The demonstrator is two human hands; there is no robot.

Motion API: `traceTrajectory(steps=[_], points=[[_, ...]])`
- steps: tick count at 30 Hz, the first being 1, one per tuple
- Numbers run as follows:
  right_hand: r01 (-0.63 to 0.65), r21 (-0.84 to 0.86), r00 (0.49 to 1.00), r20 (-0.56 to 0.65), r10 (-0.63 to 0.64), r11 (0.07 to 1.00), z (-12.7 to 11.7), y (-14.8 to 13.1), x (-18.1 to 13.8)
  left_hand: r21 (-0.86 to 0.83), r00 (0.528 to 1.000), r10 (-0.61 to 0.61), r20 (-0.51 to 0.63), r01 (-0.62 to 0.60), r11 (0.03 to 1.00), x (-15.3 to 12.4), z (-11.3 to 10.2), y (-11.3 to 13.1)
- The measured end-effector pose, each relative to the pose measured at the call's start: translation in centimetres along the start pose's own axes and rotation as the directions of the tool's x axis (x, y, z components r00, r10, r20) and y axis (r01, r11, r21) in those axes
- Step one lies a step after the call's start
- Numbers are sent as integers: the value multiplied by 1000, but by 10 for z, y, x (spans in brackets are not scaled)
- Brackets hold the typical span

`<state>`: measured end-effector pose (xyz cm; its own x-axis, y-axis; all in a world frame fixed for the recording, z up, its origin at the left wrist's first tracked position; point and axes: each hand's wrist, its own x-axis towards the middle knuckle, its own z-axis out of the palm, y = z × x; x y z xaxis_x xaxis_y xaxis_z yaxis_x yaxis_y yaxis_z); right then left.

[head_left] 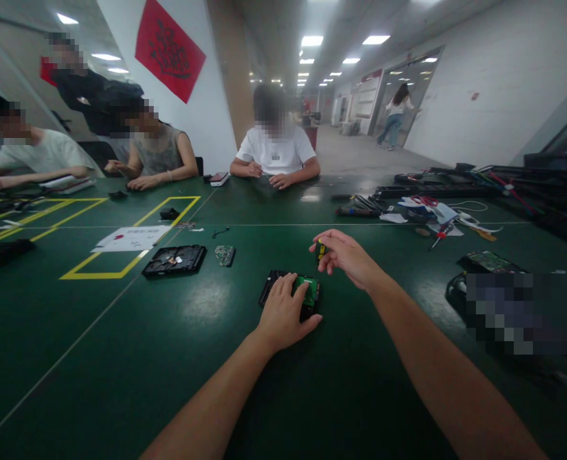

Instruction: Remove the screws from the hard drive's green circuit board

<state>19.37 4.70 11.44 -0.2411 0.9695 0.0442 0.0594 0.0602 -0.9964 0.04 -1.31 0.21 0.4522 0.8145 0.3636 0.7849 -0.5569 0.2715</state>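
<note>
A black plastic housing (266,291) with a green circuit board (308,289) in it lies on the table in front of me. My left hand (286,313) lies across it, fingers over the top and thumb along the near right edge, gripping it and covering much of it. In my right hand (343,255), a screwdriver (321,250) with a yellow and black handle is pinched upright. Its thin shaft points down at the board's right side; whether the tip touches cannot be made out.
On the green table (120,358), a black casing (174,260) and a small circuit board (225,255) lie to the left, near a paper sheet (130,238). Cables and tools (436,217) are heaped at right, above a blurred device (513,313). People sit opposite.
</note>
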Motion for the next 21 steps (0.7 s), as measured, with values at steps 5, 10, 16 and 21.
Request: traceTrajectory(steps=[5, 10, 16, 21], points=[[93, -153, 995, 43, -87, 984, -3, 1, -3, -6, 1000, -5, -6, 5, 1000, 0, 1, 0], [26, -48, 1000, 11, -26, 999, -3, -3, -3, 12, 1000, -6, 4, 6, 1000, 0, 0, 0], [32, -116, 998, -52, -39, 993, 0, -1, -1, 27, 1000, -21, 11, 21, 999, 0, 0, 2], [79, -184, 994, -57, -91, 980, -1, -1, -3, 31, 1000, -18, 14, 18, 999, 0, 1, 1]])
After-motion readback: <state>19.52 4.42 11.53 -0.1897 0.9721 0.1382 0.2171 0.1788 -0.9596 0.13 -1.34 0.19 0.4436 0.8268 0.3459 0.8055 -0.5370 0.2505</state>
